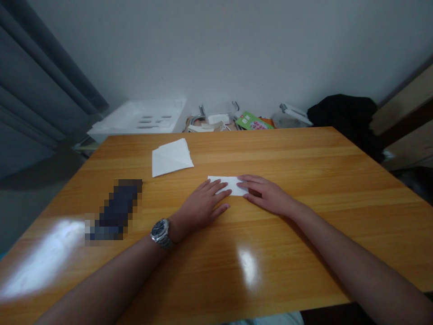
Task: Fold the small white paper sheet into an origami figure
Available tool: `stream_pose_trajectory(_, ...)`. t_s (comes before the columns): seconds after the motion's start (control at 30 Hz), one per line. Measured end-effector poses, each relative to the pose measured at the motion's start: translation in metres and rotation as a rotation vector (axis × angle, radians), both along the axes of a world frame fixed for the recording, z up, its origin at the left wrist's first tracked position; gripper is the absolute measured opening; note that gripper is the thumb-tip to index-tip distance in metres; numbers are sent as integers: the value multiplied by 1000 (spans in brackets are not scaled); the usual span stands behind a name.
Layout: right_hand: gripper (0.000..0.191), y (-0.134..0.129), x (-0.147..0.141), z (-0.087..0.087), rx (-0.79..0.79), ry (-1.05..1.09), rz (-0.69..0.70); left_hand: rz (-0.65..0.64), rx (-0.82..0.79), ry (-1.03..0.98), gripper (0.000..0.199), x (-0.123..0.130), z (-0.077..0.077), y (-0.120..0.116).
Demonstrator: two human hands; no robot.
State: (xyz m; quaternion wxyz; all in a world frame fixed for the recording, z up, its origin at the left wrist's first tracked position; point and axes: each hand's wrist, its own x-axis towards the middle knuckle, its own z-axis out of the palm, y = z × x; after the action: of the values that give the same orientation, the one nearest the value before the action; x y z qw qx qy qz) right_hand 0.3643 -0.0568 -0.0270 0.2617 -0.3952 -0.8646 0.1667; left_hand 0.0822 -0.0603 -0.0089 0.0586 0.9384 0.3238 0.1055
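Two bare hands rest on one narrow white paper strip [233,183] at the middle of a wooden worktop [321,167]. The left hand [204,205], with one metal watch [160,229] at its wrist, lies across the strip's left part, fingers spread. The right hand [265,194] touches the strip's right end, its fingers slightly apart. Farther left lies one pile of white paper [172,158]; its sheets overlap too closely to count.

One dark object [117,210] on the left is pixelated beyond recognition. The hands cover both ends of the strip, and the forearms are cut off at the near side. Past the far edge, one white tray [162,118], one green booklet [252,121] and a black heap [341,113] are partly hidden.

The strip sits well apart from every worktop edge; wood grain stretches widest to the right, with more beyond the fingertips.
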Motion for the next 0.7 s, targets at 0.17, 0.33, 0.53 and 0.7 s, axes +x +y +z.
stream_pose_trajectory(0.17,36,0,3,2,-32,-36,12,-2,-3,-27,46,0,-1,0)
stream_pose_trajectory(0.33,36,0,2,3,-32,-16,-3,-10,-2,-58,45,1,-4,-2)
stream_pose_trajectory(0.53,34,-4,-4,8,12,-27,16,31,-1,-95,43,2,-4,-2)
stream_pose_trajectory(0.7,32,-7,-9,13,20,-88,85,79,14,-106,40,1,-2,0)
